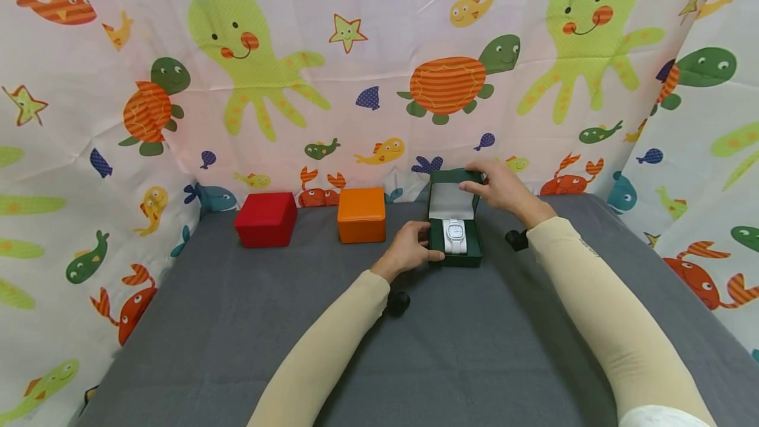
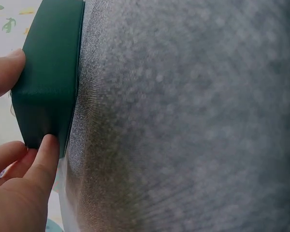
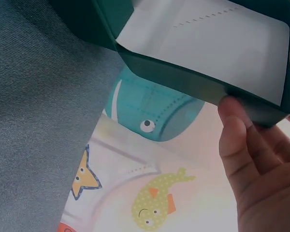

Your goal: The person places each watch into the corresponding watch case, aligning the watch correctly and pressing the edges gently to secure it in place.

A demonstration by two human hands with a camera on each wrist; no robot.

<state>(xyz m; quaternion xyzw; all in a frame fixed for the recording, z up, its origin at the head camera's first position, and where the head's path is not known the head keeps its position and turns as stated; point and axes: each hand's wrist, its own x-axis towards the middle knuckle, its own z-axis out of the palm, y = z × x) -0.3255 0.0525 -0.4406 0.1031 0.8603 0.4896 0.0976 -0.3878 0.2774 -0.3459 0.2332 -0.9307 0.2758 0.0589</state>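
A dark green watch box (image 1: 472,261) stands with its lid raised near the back of the table. Inside its base lies a white wristwatch (image 1: 455,232) with a squarish face. My left hand (image 1: 407,250) grips the base at its left side, with the thumb at the front corner; the left wrist view shows fingertips on the green wall (image 2: 50,72). My right hand (image 1: 504,191) holds the lid (image 3: 169,79) by its upper right edge, thumb on the inner side and fingers behind. The lid's pale lining (image 3: 222,43) faces forward.
To the left, an orange box (image 1: 362,216) and a red box (image 1: 265,220) stand on the grey tablecloth (image 1: 237,335). A curtain (image 1: 367,130) printed with sea animals hangs right behind the boxes and along both sides.
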